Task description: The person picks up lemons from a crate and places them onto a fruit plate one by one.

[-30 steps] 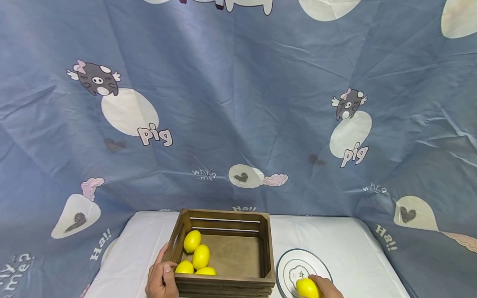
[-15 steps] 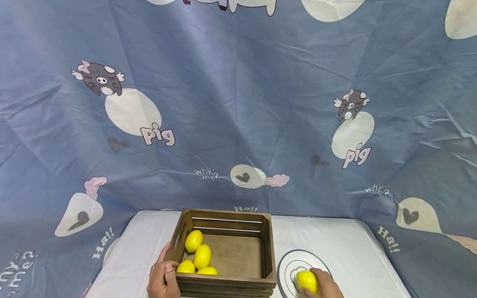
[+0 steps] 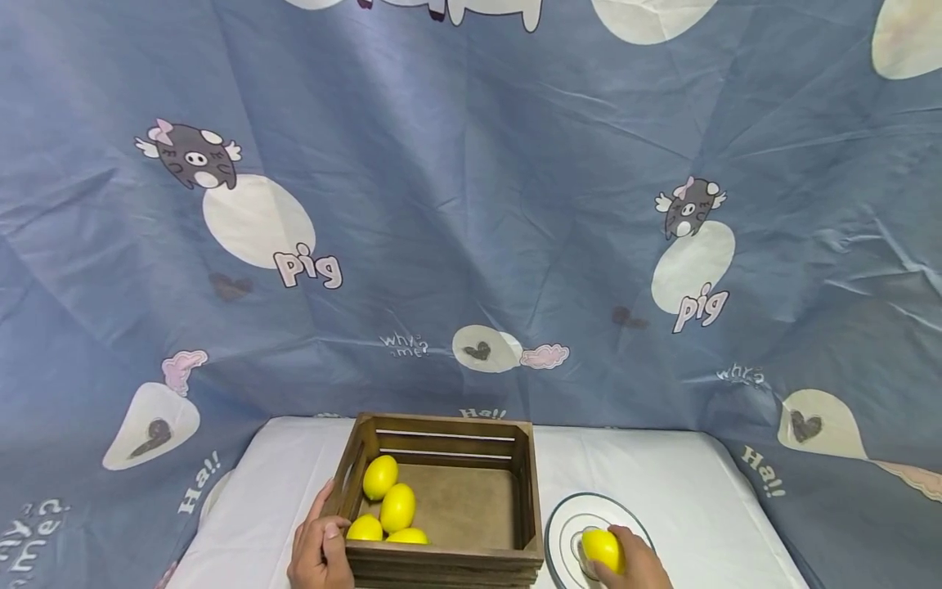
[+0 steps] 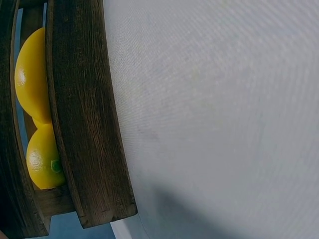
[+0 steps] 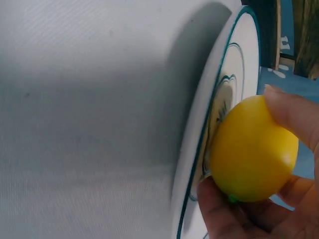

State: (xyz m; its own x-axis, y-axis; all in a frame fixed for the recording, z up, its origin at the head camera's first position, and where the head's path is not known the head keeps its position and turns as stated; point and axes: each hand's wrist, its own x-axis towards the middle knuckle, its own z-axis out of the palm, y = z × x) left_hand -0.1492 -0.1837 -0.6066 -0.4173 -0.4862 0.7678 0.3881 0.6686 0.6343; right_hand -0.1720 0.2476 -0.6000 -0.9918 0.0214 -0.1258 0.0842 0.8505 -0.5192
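On my feed the count stands at four lemons (image 3: 397, 507) inside the wooden crate (image 3: 441, 556), bunched from its seven to its ten o'clock, with bare floor across toward three. A fifth lemon (image 3: 602, 550) is out at the crate's four o'clock, over the plate (image 3: 581, 504) on the white surface (image 3: 633, 458). The right hand (image 3: 639, 561) has it pinched, thumb on one side and fingers on the other; I can't tell whether its underside touches the plate. The left hand (image 3: 318, 550) grips the crate at its eight o'clock corner, which I take to be steadying it.

I'd call the work with this fifth lemon unfinished: it is neither let go nor in the crate, and I can't tell whether it is being lifted or set down. What plainly remains is its release, wherever that falls. I see no other lemon outside the crate, so how many more are left I can't judge.
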